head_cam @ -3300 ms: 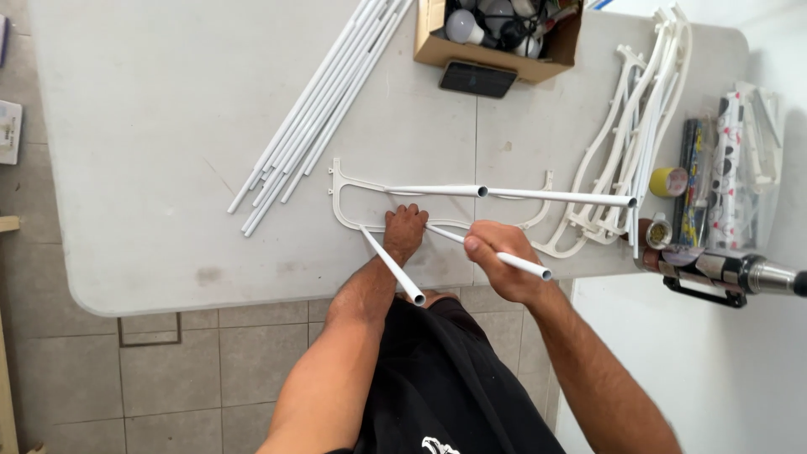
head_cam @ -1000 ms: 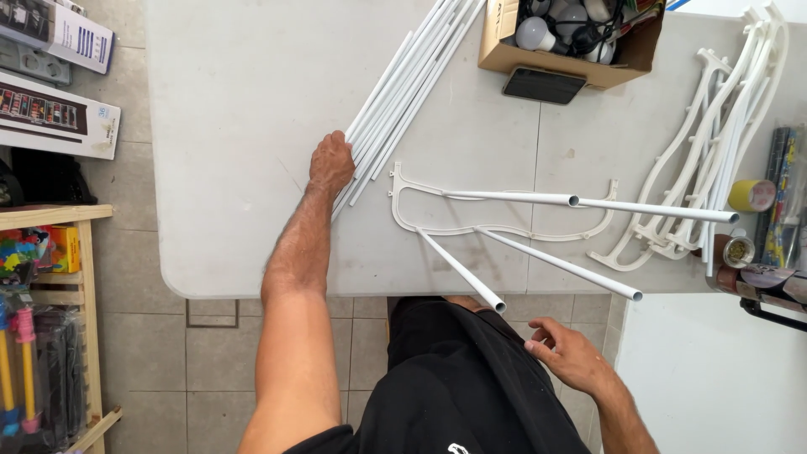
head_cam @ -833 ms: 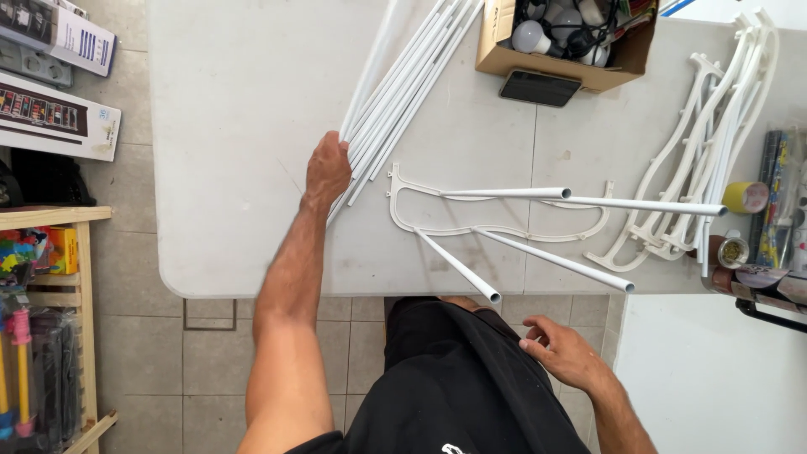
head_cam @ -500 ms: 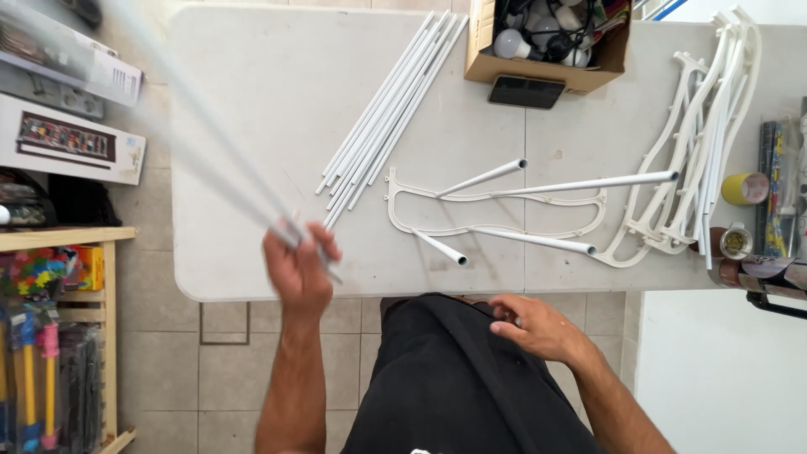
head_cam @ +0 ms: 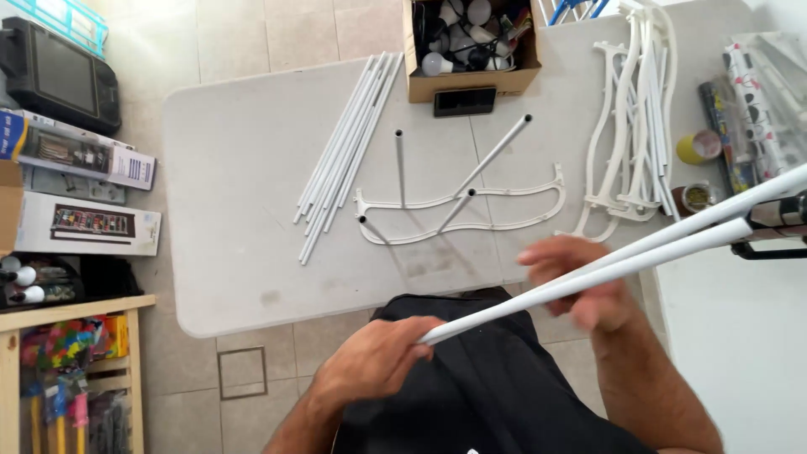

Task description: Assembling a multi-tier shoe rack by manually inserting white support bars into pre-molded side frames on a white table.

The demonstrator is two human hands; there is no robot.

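White tubes [head_cam: 639,256], two of them, long and thin, are held in the air near the person's body, running from the left hand [head_cam: 370,370] up and out to the right past the edge of the surface [head_cam: 235,219]. They look light, stiff and smooth, probably hollow plastic or thin metal, so likely to slip in a loose grip and to swing at the far end. Holding near one end, as here, gives little control; a second hold nearer the middle would steady them. Left hand fingers [head_cam: 412,332] are clenched around the near ends of the tubes. Right hand [head_cam: 580,282] sits against the tubes at mid-length but is blurred; I cannot tell whether its fingers are closed. More tubes [head_cam: 345,151] lie bundled on the surface beside a white frame [head_cam: 496,223].
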